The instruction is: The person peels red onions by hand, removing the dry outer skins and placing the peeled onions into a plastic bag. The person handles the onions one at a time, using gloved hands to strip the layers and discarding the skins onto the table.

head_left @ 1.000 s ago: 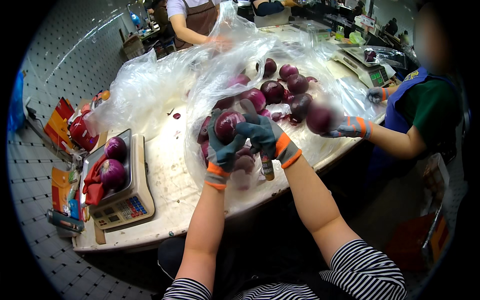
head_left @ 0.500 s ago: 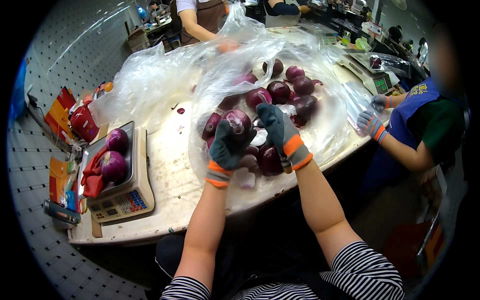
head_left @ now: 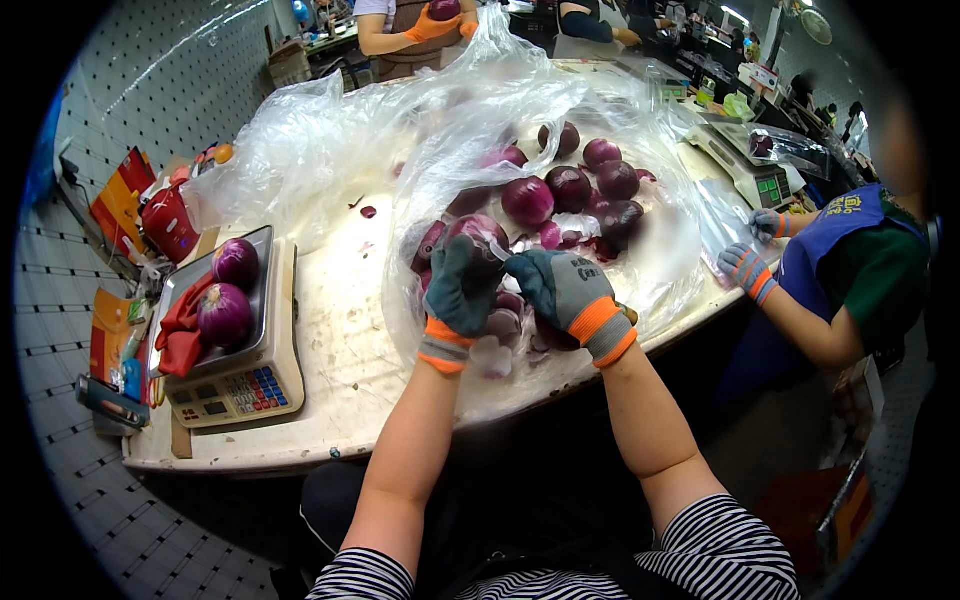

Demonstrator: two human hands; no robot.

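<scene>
Onion (head_left: 474, 231) | left hand (head_left: 458, 290) clamped on it, right hand (head_left: 572, 292) on knife (head_left: 628, 314) | loose onions (head_left: 527, 202), plastic film (head_left: 290, 145) beyond; scale (head_left: 285, 372) leftward

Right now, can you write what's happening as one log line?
left hand: holding onion | right hand: holding knife, close to onion | scale: other onions on top

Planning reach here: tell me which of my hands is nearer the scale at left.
Left. Your left hand holds an onion, right of the scale; your right hand is farther right.
</scene>
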